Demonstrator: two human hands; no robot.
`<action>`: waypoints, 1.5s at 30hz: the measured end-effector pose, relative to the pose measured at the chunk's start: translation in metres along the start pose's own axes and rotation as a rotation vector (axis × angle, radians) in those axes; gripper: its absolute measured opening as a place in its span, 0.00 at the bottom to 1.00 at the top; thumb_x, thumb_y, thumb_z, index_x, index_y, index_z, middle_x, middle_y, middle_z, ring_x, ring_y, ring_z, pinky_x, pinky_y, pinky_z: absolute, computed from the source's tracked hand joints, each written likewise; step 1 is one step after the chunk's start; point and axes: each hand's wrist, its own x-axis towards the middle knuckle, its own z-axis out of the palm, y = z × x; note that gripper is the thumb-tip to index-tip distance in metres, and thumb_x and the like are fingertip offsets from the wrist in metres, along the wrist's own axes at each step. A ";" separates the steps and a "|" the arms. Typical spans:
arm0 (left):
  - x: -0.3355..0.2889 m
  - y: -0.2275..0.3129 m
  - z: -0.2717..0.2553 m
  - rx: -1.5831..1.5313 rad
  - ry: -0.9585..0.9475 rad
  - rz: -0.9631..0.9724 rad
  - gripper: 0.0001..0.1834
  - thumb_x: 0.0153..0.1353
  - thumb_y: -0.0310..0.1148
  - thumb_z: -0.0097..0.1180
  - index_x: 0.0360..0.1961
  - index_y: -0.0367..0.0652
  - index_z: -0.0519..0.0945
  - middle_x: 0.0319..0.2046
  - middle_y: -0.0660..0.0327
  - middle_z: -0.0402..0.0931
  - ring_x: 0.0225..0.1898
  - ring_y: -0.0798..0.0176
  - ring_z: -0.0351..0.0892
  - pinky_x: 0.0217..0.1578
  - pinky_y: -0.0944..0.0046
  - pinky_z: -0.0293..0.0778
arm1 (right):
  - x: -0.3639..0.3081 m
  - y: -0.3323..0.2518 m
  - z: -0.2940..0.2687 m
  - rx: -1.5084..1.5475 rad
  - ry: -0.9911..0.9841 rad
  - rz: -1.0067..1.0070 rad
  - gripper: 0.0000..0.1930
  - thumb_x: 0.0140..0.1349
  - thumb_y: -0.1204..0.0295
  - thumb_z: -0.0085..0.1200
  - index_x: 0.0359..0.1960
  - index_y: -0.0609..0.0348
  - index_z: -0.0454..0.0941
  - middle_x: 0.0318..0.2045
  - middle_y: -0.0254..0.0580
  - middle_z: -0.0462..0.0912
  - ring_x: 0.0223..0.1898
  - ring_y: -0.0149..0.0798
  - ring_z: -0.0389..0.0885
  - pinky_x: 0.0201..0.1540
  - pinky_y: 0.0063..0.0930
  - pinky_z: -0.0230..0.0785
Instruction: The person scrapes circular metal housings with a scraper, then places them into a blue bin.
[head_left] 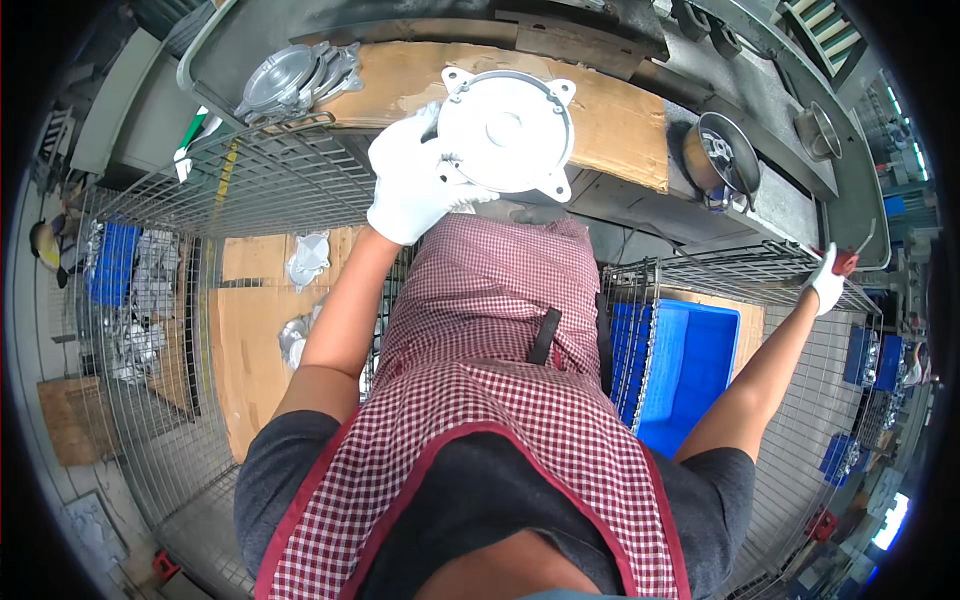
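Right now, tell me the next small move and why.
Probably bring the right hand and its red-handled tool in toward the round metal casting: the left hand holds it up, while the tool is off to the right.

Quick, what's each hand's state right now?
Left hand: closed, holding the round metal casting by its edge.
Right hand: closed, apparently on a red-handled tool.
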 end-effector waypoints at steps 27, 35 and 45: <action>-0.055 0.058 0.042 -0.456 -0.592 -0.198 0.29 0.50 0.42 0.65 0.50 0.38 0.73 0.47 0.49 0.76 0.49 0.46 0.75 0.49 0.54 0.70 | -0.223 0.218 0.056 1.378 -0.760 1.147 0.07 0.56 0.71 0.46 0.32 0.57 0.76 0.24 0.37 0.80 0.21 0.32 0.78 0.20 0.22 0.71; -0.062 0.064 0.036 -0.433 -0.593 -0.275 0.26 0.53 0.40 0.62 0.50 0.37 0.74 0.49 0.49 0.75 0.53 0.49 0.73 0.53 0.55 0.67 | -0.183 0.208 0.154 1.321 -0.322 1.129 0.15 0.64 0.60 0.48 0.44 0.57 0.77 0.35 0.37 0.81 0.32 0.34 0.78 0.36 0.27 0.72; 0.002 -0.014 0.051 -0.364 -0.294 -0.465 0.28 0.55 0.39 0.59 0.54 0.34 0.72 0.45 0.45 0.77 0.45 0.50 0.77 0.49 0.57 0.70 | -0.165 -0.089 -0.028 0.226 -0.450 -0.556 0.36 0.51 0.43 0.56 0.52 0.59 0.72 0.46 0.57 0.78 0.50 0.54 0.75 0.51 0.39 0.67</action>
